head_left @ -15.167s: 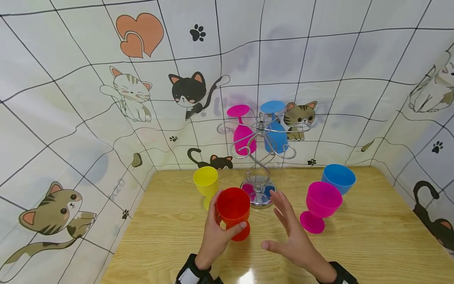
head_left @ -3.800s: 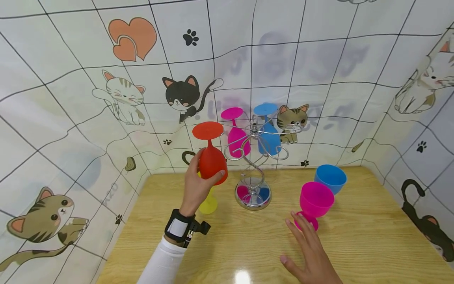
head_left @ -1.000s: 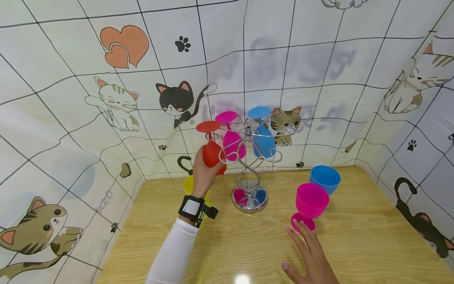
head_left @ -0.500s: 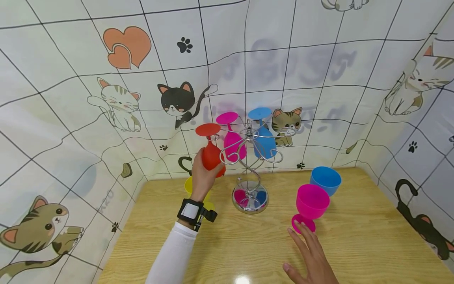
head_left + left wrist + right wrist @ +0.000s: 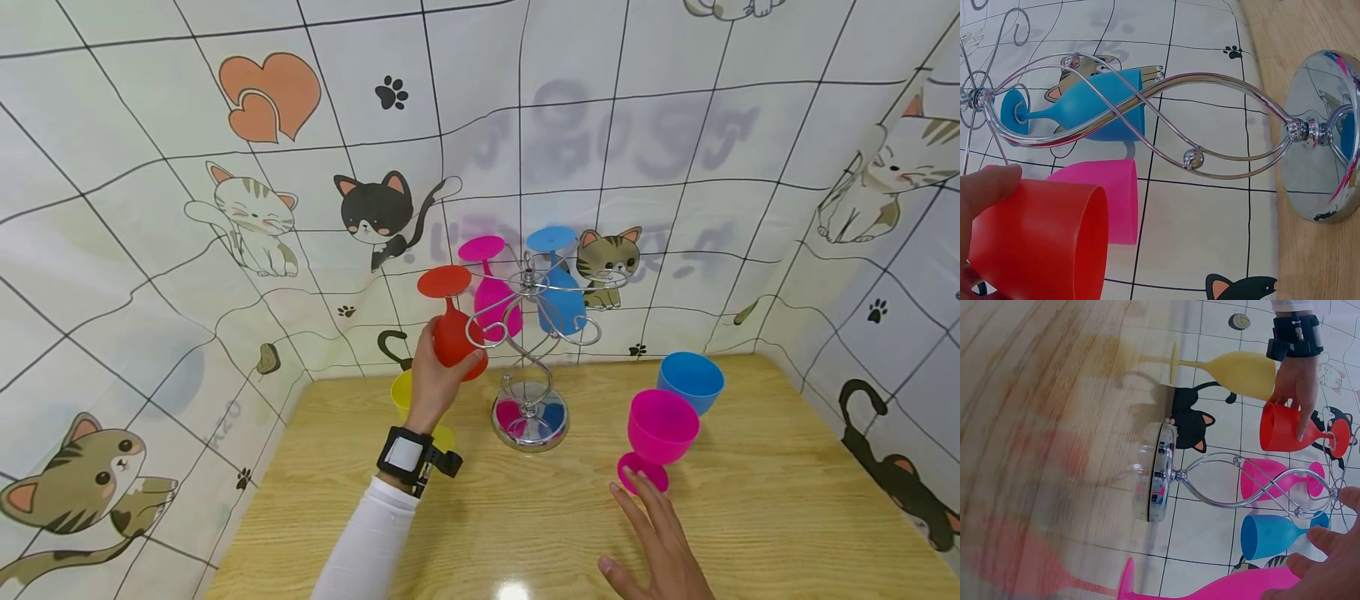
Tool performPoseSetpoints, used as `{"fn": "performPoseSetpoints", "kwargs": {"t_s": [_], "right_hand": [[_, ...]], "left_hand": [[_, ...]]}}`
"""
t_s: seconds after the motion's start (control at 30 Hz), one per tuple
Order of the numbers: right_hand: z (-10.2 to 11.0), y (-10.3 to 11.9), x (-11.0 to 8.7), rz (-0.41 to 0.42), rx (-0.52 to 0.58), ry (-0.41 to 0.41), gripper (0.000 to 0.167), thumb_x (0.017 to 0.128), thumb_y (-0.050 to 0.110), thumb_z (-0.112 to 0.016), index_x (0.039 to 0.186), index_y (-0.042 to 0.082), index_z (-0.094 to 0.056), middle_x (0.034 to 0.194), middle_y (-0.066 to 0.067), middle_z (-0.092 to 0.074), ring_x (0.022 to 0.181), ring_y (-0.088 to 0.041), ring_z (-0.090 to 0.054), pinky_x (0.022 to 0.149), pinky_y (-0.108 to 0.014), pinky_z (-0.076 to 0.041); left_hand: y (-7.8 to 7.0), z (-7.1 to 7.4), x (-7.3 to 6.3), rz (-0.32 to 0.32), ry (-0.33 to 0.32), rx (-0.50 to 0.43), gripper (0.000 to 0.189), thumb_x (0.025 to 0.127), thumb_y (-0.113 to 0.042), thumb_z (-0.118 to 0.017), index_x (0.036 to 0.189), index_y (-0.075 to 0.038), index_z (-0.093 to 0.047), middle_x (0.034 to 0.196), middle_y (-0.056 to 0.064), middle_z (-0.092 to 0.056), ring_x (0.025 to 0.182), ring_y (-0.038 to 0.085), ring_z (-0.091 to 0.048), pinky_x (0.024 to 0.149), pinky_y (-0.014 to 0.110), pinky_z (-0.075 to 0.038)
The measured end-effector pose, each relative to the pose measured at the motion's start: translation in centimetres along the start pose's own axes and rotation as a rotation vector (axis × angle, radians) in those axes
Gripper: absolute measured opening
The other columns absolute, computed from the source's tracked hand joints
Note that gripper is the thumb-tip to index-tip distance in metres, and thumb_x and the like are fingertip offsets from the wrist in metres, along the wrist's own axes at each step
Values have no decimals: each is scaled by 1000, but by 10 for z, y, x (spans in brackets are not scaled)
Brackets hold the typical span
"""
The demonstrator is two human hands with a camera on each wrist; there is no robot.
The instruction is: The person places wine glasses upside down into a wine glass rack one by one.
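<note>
My left hand point(image 5: 435, 375) grips a red plastic goblet point(image 5: 452, 333) by its bowl, upside down with the foot on top. It is at the left side of a chrome wire goblet rack point(image 5: 529, 435), close to the curled arms. The left wrist view shows my thumb across the red bowl point(image 5: 1035, 237), mouth towards the table. Whether the stem touches a rack arm, I cannot tell. A pink goblet point(image 5: 493, 307) and a blue goblet point(image 5: 562, 304) hang inverted on the rack. My right hand point(image 5: 660, 546), fingers spread, is near an upright pink goblet point(image 5: 663, 425), holding nothing.
A yellow goblet point(image 5: 402, 392) stands on the wooden table point(image 5: 525, 517), partly hidden behind my left hand and wrist. An upright blue goblet point(image 5: 692, 379) stands behind the upright pink one. Cat-printed cloth point(image 5: 570, 150) rises behind and at both sides.
The red goblet, earlier upright and low, was turned over and lifted to the rack. In the last half second it shifted slightly right and down; a loop seen at its stem no longer shows there.
</note>
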State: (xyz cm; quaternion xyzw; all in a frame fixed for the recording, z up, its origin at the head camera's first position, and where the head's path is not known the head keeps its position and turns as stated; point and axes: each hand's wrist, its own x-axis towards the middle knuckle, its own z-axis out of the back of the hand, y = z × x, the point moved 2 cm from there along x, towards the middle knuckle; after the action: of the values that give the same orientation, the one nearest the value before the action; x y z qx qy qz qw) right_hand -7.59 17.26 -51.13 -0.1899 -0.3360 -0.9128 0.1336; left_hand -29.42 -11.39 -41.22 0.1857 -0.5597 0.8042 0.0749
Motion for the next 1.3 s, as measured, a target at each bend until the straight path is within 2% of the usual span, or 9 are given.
{"fn": "performPoseSetpoints", "kwargs": {"t_s": [0.1,0.17,0.33,0.43,0.57,0.77,1.07,1.2,1.3], "right_hand": [[0,0,0,3,-1,-1,83,80,28,-77,152,28,-35,158,-7,-28,149,-17,-15,123,-59,-7],[0,1,1,-8,1,6,83,80,29,-77,152,29,-35,158,-7,-28,148,-20,-16,120,-64,-11],[2,2,1,-41,11,28,84,80,30,-77,152,31,-34,158,-7,-27,145,-30,-20,105,-76,-25],[2,2,1,-51,15,35,84,80,30,-78,152,32,-34,158,-8,-27,144,-34,-21,104,-76,-24],[1,2,1,-56,19,43,84,81,30,-77,152,31,-33,158,-10,-27,142,-37,-22,112,-73,-17],[1,2,1,-48,16,38,83,81,29,-77,152,31,-33,157,-11,-27,141,-39,-24,114,-72,-15],[-2,1,-1,-17,-14,4,85,80,28,-78,152,28,-34,157,-10,-29,143,-28,-22,125,-51,-4],[-2,1,-1,-8,-31,-6,85,80,28,-78,152,28,-34,156,-10,-30,144,-22,-20,126,-42,0],[-2,1,-1,-11,-34,-5,86,79,29,-78,153,28,-33,156,-10,-30,144,-22,-21,127,-41,1]], "left_hand": [[0,-3,0,-4,15,-3,81,83,-28,-78,149,-16,-32,141,4,-49,126,25,-50,95,47,-55],[0,-6,0,-11,23,-6,81,83,-28,-78,149,-16,-32,141,3,-49,126,25,-50,96,46,-55],[-2,-9,0,-28,28,-22,80,83,-26,-78,148,-16,-33,141,4,-50,126,25,-51,98,46,-54],[-3,-11,-1,-30,33,-17,81,83,-26,-79,149,-16,-33,141,5,-50,126,26,-51,99,46,-53],[-3,-12,-1,-18,41,10,82,82,-27,-79,149,-15,-32,141,7,-50,127,27,-51,100,48,-52],[-2,-14,-1,-11,46,31,82,82,-25,-79,148,-14,-32,141,8,-50,127,29,-51,99,49,-52],[-3,-16,-2,-15,75,7,91,81,-19,-79,152,-12,-23,145,8,-47,130,28,-49,99,48,-53],[-7,-14,-3,-41,73,8,95,80,-16,-79,154,-13,-20,148,9,-44,132,28,-47,99,48,-53],[-10,-12,-6,-68,65,31,96,80,-17,-80,154,-12,-20,149,9,-42,133,28,-46,98,48,-53]]}}
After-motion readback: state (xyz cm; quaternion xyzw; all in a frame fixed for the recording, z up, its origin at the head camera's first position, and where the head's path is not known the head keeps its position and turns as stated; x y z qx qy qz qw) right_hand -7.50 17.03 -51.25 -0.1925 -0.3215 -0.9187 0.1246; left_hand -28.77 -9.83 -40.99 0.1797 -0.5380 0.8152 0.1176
